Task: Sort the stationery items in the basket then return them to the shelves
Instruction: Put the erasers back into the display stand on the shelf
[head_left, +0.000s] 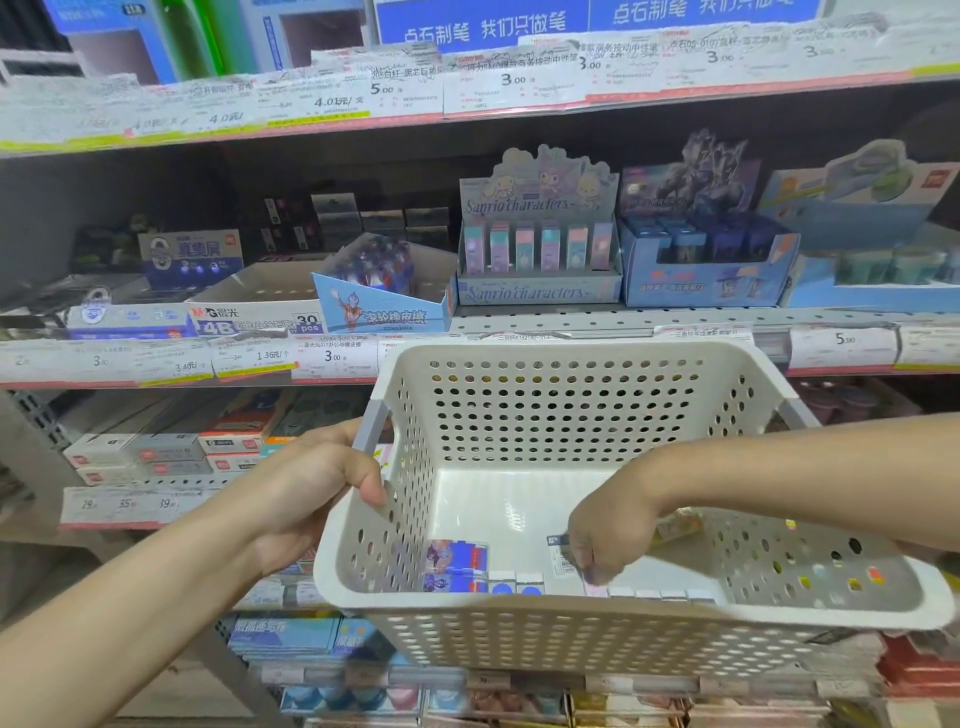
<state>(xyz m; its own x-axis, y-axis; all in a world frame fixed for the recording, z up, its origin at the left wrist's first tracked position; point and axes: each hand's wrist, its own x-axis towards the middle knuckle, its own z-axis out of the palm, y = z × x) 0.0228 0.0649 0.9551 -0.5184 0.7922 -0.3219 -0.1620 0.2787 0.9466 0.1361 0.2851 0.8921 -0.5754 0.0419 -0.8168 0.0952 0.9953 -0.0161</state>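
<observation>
Broadly, largest first:

Shelves: stocked store racking stood behind the basket, with price tags along the edges and eraser display boxes on the middle tier, among them a pastel character box and a blue hero-print box.

Basket: a white perforated plastic tub was held up in front of the middle shelf, tipped toward the camera. It looked stiff and light; its rolled rim gave the surest hold.

Left hand: its fingers curled over the basket's left rim and carried it.

Right hand: it reached down inside, fingertips pinched at a small white packet; whether the packet was truly gripped or only touched was hard to tell.

Stationery items: small boxed erasers lay in a row along the near wall, and a blue-and-red pack lay just left of the hand. They were probably light, rigid and slick in wrappers, so best pinched across the narrow sides.
</observation>
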